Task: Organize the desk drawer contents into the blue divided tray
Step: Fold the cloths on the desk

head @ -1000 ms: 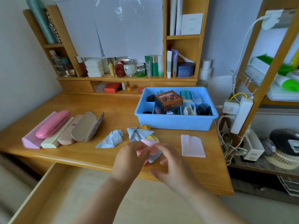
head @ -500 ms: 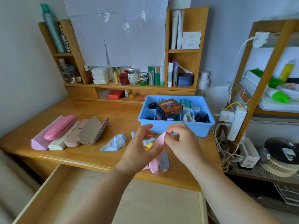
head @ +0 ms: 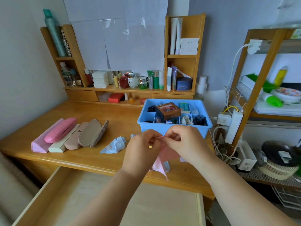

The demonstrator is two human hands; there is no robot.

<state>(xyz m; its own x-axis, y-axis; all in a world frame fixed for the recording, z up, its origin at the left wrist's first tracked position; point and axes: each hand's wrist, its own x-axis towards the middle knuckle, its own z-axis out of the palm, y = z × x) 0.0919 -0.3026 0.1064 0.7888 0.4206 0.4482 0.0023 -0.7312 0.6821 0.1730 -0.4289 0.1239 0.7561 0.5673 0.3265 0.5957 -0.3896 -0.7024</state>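
Pink cloth (head: 164, 154) pinched between left hand (head: 143, 147), right hand (head: 187, 142).

Just one cam, worn on the person's head, wide-angle, so edges bow a bit. It looks forward and down over the tabletop (head: 114, 115) toward the back wall and the wooden hutch shelf (head: 130, 90). Close in: both forearms come up from the bottom edge, and the hands, left (head: 143, 144) and right (head: 187, 141), meet near frame centre, in front of the blue divided tray (head: 174, 128). Open drawer (head: 101, 198) fills the bottom left, right under the cam. Side rack (head: 263, 95) sits at the right edge. No 2nd view to overlap with.
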